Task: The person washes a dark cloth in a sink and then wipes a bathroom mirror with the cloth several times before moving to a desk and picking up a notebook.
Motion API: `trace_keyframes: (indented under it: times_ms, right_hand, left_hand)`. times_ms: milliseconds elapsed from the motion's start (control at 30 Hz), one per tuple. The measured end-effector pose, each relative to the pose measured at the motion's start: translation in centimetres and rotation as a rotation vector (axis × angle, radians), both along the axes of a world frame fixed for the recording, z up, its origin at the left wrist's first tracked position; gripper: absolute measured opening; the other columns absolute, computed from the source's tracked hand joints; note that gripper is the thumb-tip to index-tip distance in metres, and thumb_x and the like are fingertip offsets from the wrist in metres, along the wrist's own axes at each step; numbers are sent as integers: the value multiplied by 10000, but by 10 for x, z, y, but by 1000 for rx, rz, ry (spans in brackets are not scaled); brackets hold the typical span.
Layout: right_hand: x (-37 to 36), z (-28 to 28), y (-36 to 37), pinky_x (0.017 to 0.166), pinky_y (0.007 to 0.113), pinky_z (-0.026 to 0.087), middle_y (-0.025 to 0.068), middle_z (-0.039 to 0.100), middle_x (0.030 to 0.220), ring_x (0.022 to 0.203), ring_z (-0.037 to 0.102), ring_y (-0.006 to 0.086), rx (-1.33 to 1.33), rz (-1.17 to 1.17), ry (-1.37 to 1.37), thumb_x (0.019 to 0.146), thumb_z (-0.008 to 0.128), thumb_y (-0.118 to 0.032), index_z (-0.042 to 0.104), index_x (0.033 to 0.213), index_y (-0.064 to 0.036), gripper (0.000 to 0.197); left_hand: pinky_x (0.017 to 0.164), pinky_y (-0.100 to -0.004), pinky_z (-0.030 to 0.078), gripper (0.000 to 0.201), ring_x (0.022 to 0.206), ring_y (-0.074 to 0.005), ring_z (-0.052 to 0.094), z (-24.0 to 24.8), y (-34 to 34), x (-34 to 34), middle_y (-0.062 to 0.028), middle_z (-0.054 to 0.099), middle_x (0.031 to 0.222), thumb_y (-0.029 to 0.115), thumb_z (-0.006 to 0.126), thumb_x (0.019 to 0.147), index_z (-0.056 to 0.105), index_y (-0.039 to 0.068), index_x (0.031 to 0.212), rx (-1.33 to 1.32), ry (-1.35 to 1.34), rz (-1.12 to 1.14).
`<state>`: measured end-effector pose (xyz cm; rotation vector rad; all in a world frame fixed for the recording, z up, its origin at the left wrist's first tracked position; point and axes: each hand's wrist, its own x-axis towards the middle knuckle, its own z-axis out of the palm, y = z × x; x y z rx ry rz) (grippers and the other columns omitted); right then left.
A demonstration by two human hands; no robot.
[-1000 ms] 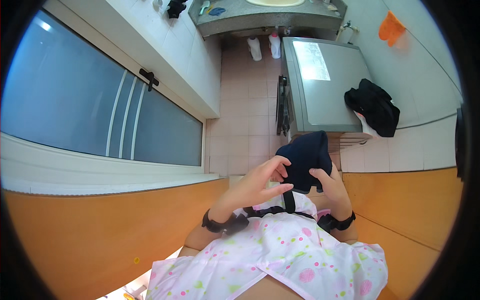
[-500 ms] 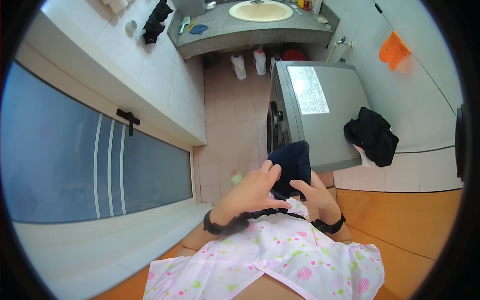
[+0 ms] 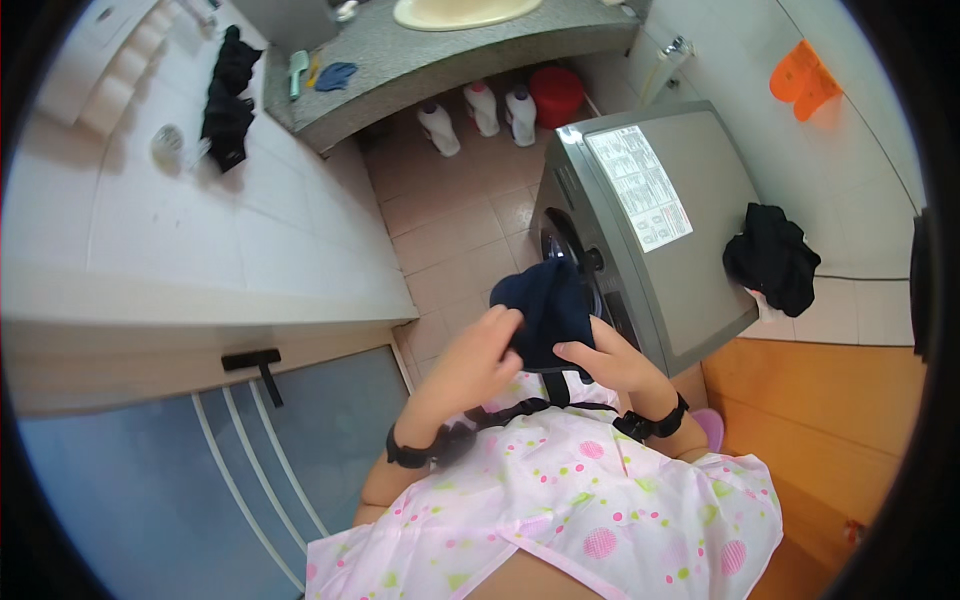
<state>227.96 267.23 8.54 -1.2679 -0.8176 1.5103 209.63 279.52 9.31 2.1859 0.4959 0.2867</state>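
Both of my hands hold a dark navy garment [image 3: 545,308] in front of my chest. My left hand [image 3: 478,358] grips its left side with fingers curled over the cloth. My right hand [image 3: 608,358] pinches its lower right edge. Black bands sit on both wrists. The bundle hangs just in front of the round door of a grey front-loading washing machine [image 3: 640,230]. Below my hands is my pink dotted apron.
A black cloth heap [image 3: 772,258] lies on the washer's far corner. Three white detergent bottles [image 3: 480,112] and a red bucket [image 3: 556,95] stand under a stone counter with a sink [image 3: 455,12]. A frosted sliding door [image 3: 180,470] is at left; black clothes [image 3: 228,95] hang on the white wall.
My view has shifted forward toward the washing machine and sink. The hands keep hold of the navy garment, which now sits closer to the washer door.
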Motion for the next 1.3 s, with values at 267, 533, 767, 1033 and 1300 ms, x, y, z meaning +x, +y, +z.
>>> trace_keyframes:
  times_ms: [267, 533, 767, 1033, 1300]
  right_hand:
    - [45, -13, 101, 846, 289, 454, 69, 608, 980, 938, 543, 136, 30, 217, -45, 849, 453, -26, 558, 1128, 53, 309]
    - [113, 3, 237, 864, 326, 470, 200, 632, 1045, 916, 616, 286, 261, 243, -152, 727, 512, 19, 508, 1247, 45, 521]
    - [179, 15, 320, 673, 322, 463, 169, 653, 900, 744, 628, 297, 185, 148, -385, 707, 556, 39, 484, 1216, -30, 519]
    - [235, 14, 384, 688, 329, 474, 133, 656, 871, 778, 631, 289, 128, -28, -559, 680, 652, -16, 630, 992, -13, 313]
    - [267, 62, 481, 755, 292, 498, 122, 674, 922, 837, 656, 249, 37, -304, -756, 733, 664, 24, 674, 986, -9, 256]
  left_hand:
    - [573, -293, 388, 204, 634, -139, 441, -18, 131, -10, -77, 487, 702, -6, 436, 777, 546, -23, 949, -329, 26, 441]
    - [586, -208, 304, 153, 664, -65, 364, 18, 263, 3, 18, 397, 715, -16, 331, 721, 466, 13, 787, -405, -15, 614]
    - [587, -223, 303, 152, 653, -87, 366, 39, 354, 67, -4, 387, 673, -8, 318, 692, 458, 2, 751, -411, 159, 512]
    - [585, -258, 334, 175, 665, -102, 410, 37, 479, 122, -27, 447, 696, -15, 343, 701, 495, -11, 788, -468, 98, 281]
    - [604, -275, 381, 101, 673, -121, 436, 43, 619, 191, -54, 467, 738, 34, 504, 827, 509, 7, 924, -409, 90, -59]
